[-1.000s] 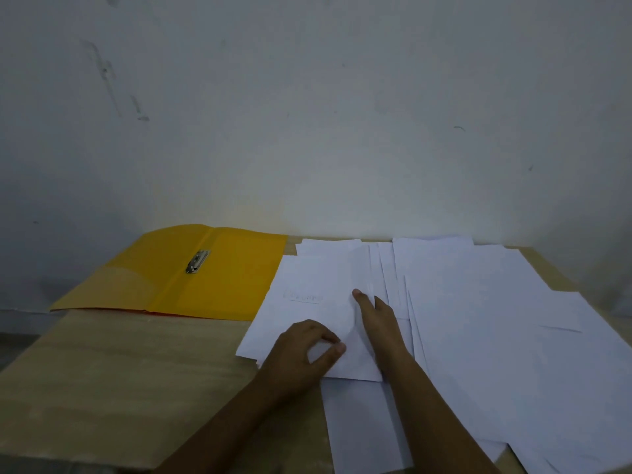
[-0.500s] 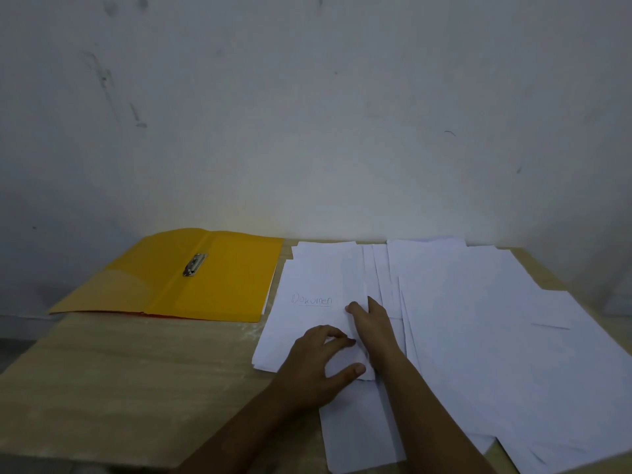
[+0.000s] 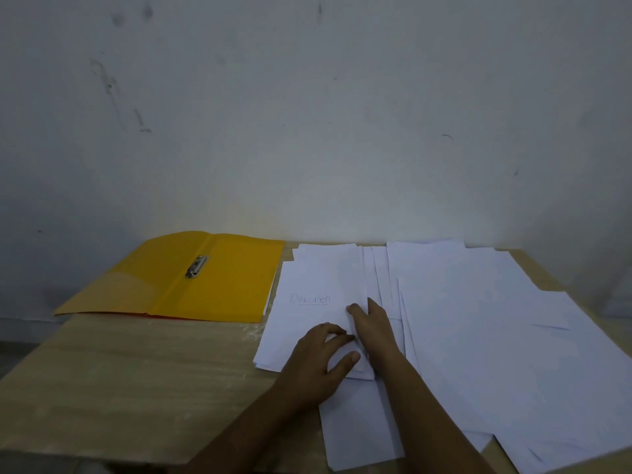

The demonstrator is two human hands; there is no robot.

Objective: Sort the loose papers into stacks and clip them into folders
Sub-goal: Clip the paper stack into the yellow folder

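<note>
progress: early, by my read. no paper sits in the yellow folder (image 3: 191,278) yet, nothing clipped.
folder: lies open and flat at centre left of the frame on the wooden table (image 3: 119,381), its metal clip (image 3: 196,266) on the spine fold, nothing under it. only 1 folder in view.
sorted so far: 1 small pile, the labelled sheet (image 3: 307,302) on top, just right of the folder, its left edge close to the folder's right edge. how many sheets lie in it i cannot tell.
unsorted: loose papers (image 3: 478,336) fanned and overlapping across the right half of the frame, running down to the lower right corner. most of the job is left.
left hand (image 3: 318,360): rests on the near right corner of the labelled sheet, fingers curled, thumb stretched out over the paper, looks like it pinches or lifts that corner.
right hand (image 3: 372,330): flat, fingers straight and together, pressing down along the right edge of the same pile, touching the left hand.
step now: likely squaring or holding down the pile.
writing: "dokumen", handwritten and underlined, on the labelled sheet, centre of the frame.
brands: none seen. other sheets look blank.
</note>
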